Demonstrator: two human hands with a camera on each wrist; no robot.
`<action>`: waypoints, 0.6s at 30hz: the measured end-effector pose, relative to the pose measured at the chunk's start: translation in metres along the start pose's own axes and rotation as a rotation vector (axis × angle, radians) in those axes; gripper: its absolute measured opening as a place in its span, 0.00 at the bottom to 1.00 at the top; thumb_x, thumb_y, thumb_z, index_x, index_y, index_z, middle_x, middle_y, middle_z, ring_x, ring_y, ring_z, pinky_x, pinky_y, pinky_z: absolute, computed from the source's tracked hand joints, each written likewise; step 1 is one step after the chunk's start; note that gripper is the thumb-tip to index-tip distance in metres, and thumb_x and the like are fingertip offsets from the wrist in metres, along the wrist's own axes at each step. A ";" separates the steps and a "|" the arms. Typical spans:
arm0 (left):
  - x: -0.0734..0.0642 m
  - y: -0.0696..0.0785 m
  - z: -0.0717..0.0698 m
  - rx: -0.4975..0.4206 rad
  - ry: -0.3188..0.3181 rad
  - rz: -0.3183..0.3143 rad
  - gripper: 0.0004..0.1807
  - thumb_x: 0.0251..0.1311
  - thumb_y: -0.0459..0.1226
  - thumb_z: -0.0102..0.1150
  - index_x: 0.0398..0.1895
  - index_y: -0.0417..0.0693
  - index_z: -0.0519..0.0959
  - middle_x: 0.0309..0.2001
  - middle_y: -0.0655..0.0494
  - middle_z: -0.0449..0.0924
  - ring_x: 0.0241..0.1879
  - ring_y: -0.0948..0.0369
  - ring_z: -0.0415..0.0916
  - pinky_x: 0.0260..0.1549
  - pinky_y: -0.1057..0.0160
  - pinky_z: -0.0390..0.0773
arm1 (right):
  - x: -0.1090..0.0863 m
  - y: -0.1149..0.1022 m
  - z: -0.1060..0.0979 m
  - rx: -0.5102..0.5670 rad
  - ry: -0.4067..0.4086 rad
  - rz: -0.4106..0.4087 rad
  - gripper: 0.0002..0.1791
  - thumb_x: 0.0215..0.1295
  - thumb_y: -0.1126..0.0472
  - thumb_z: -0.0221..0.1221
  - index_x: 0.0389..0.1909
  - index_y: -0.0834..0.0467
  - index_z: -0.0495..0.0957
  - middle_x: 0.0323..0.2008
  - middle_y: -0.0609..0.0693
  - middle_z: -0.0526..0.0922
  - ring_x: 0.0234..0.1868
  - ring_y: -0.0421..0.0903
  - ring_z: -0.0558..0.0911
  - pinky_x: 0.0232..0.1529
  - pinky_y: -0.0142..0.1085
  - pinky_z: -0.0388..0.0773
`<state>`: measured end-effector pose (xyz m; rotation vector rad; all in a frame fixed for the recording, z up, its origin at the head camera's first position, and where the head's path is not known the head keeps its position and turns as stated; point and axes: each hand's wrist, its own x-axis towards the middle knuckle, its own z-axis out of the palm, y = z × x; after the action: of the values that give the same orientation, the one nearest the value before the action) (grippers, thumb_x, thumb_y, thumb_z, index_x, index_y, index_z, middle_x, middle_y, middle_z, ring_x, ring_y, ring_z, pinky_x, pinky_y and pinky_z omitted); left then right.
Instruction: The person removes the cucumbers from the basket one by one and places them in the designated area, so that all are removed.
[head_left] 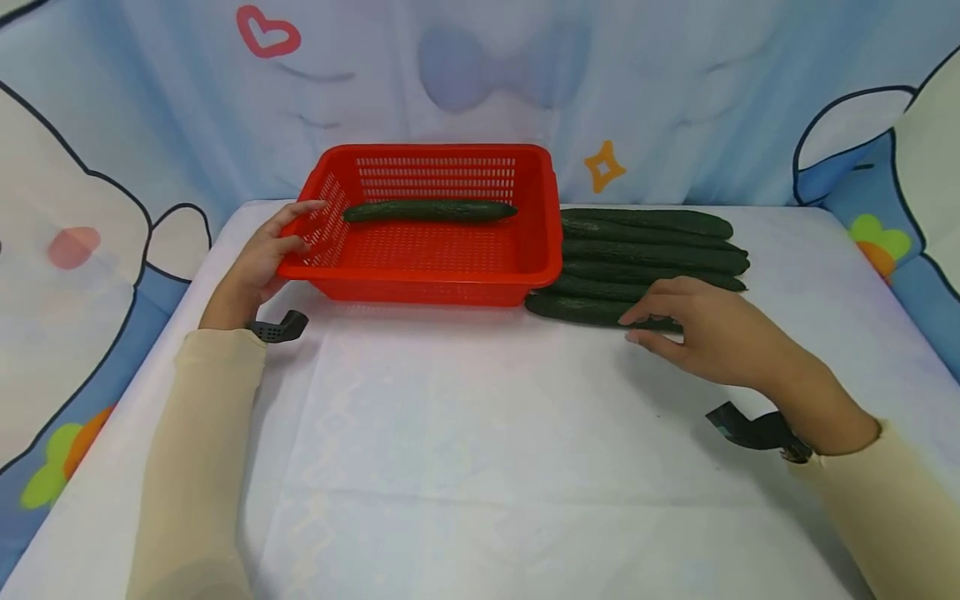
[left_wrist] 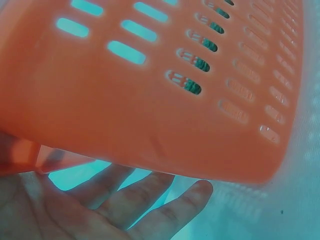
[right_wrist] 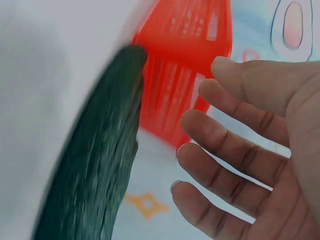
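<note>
A red plastic basket (head_left: 420,292) with slotted walls stands at the back of the table. One dark green cucumber (head_left: 431,211) lies inside it, along the far side. My left hand (head_left: 258,258) holds the basket's left rim; in the left wrist view the fingers (left_wrist: 165,212) extend below the basket's edge. Several cucumbers (head_left: 652,254) lie side by side to the right of the basket. Over the nearest one hovers my right hand (head_left: 712,333), fingers loosely bent and apart. In the right wrist view, a gap separates those fingers from the cucumber (right_wrist: 95,150).
A white cloth (head_left: 480,433) covers the table. Behind it hangs a pale blue printed curtain (head_left: 660,75). Both wrists carry a black strap-on mount, the left one (head_left: 281,327) near the basket's front corner.
</note>
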<state>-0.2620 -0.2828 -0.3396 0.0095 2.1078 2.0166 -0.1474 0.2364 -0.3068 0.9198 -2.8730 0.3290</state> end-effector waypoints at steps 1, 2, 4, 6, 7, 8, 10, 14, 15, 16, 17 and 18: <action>0.001 0.000 0.001 0.001 0.002 0.000 0.30 0.70 0.30 0.46 0.71 0.66 0.65 0.76 0.53 0.50 0.65 0.54 0.61 0.43 0.68 0.84 | 0.001 -0.004 0.001 0.012 0.003 -0.004 0.12 0.56 0.58 0.70 0.42 0.47 0.86 0.38 0.39 0.83 0.39 0.39 0.78 0.38 0.40 0.80; 0.002 0.000 0.001 0.001 0.002 -0.001 0.30 0.70 0.30 0.46 0.71 0.66 0.65 0.76 0.53 0.50 0.65 0.53 0.60 0.43 0.68 0.84 | 0.001 -0.008 0.001 0.025 0.006 -0.004 0.11 0.56 0.57 0.70 0.42 0.46 0.86 0.37 0.38 0.82 0.39 0.38 0.77 0.38 0.39 0.80; 0.003 -0.001 0.002 0.000 0.004 -0.002 0.30 0.69 0.29 0.45 0.71 0.65 0.65 0.76 0.53 0.50 0.65 0.52 0.60 0.44 0.68 0.84 | 0.004 -0.016 0.002 0.052 0.015 -0.007 0.11 0.57 0.57 0.70 0.42 0.45 0.85 0.37 0.37 0.82 0.39 0.37 0.77 0.37 0.38 0.80; 0.003 -0.001 0.002 0.000 0.010 -0.004 0.30 0.69 0.29 0.45 0.71 0.66 0.65 0.76 0.53 0.50 0.66 0.52 0.60 0.44 0.68 0.84 | 0.009 -0.023 0.002 0.064 0.030 -0.010 0.11 0.57 0.57 0.70 0.42 0.45 0.85 0.37 0.37 0.82 0.38 0.36 0.76 0.36 0.36 0.79; 0.003 -0.001 0.003 -0.003 0.008 -0.003 0.30 0.69 0.29 0.45 0.71 0.66 0.65 0.76 0.53 0.50 0.66 0.52 0.60 0.44 0.67 0.84 | 0.012 -0.025 0.002 0.072 0.038 -0.015 0.11 0.58 0.57 0.69 0.42 0.46 0.85 0.37 0.38 0.83 0.37 0.37 0.76 0.34 0.35 0.78; 0.003 -0.001 0.003 -0.004 0.006 -0.001 0.30 0.69 0.29 0.45 0.70 0.66 0.65 0.76 0.53 0.50 0.66 0.51 0.59 0.44 0.67 0.84 | 0.015 -0.028 0.001 0.079 0.050 -0.020 0.11 0.58 0.57 0.69 0.42 0.47 0.86 0.36 0.39 0.83 0.37 0.38 0.76 0.33 0.35 0.78; 0.002 -0.001 0.003 -0.001 0.010 -0.001 0.30 0.69 0.29 0.46 0.70 0.66 0.65 0.76 0.53 0.51 0.66 0.52 0.60 0.44 0.67 0.84 | 0.024 -0.032 0.000 0.093 0.077 -0.031 0.10 0.59 0.58 0.69 0.42 0.49 0.86 0.36 0.41 0.83 0.36 0.39 0.77 0.34 0.35 0.78; 0.001 0.000 0.003 0.020 0.013 -0.002 0.30 0.68 0.28 0.46 0.70 0.66 0.65 0.75 0.52 0.51 0.66 0.51 0.60 0.42 0.68 0.84 | 0.048 -0.037 -0.004 0.127 0.126 -0.040 0.09 0.60 0.59 0.68 0.42 0.53 0.85 0.34 0.44 0.83 0.36 0.40 0.78 0.36 0.38 0.77; 0.001 0.000 0.003 0.023 0.011 -0.002 0.31 0.68 0.28 0.45 0.70 0.66 0.65 0.75 0.52 0.51 0.66 0.50 0.60 0.42 0.68 0.84 | 0.055 -0.038 -0.005 0.136 0.130 -0.038 0.09 0.60 0.58 0.68 0.42 0.53 0.85 0.34 0.44 0.83 0.36 0.40 0.78 0.37 0.38 0.77; 0.001 0.000 0.002 0.027 0.009 -0.001 0.31 0.68 0.28 0.45 0.70 0.66 0.65 0.75 0.52 0.51 0.66 0.50 0.60 0.42 0.68 0.84 | 0.063 -0.038 -0.005 0.148 0.133 -0.043 0.10 0.60 0.58 0.67 0.42 0.54 0.85 0.34 0.45 0.84 0.36 0.41 0.79 0.37 0.39 0.77; 0.002 0.000 0.002 0.029 0.010 -0.002 0.31 0.68 0.28 0.45 0.70 0.66 0.65 0.75 0.52 0.51 0.66 0.50 0.60 0.42 0.68 0.84 | 0.071 -0.038 -0.006 0.164 0.133 -0.047 0.10 0.61 0.58 0.67 0.42 0.55 0.85 0.35 0.46 0.84 0.36 0.41 0.79 0.38 0.39 0.77; 0.002 0.000 0.002 0.028 0.008 -0.001 0.31 0.68 0.28 0.44 0.70 0.65 0.65 0.75 0.51 0.51 0.65 0.50 0.60 0.42 0.68 0.84 | 0.079 -0.038 -0.006 0.178 0.131 -0.055 0.11 0.61 0.57 0.67 0.43 0.56 0.85 0.35 0.47 0.84 0.36 0.42 0.79 0.38 0.40 0.77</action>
<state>-0.2634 -0.2808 -0.3400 0.0050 2.1408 1.9892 -0.1894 0.1632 -0.2808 0.9643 -2.7275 0.6236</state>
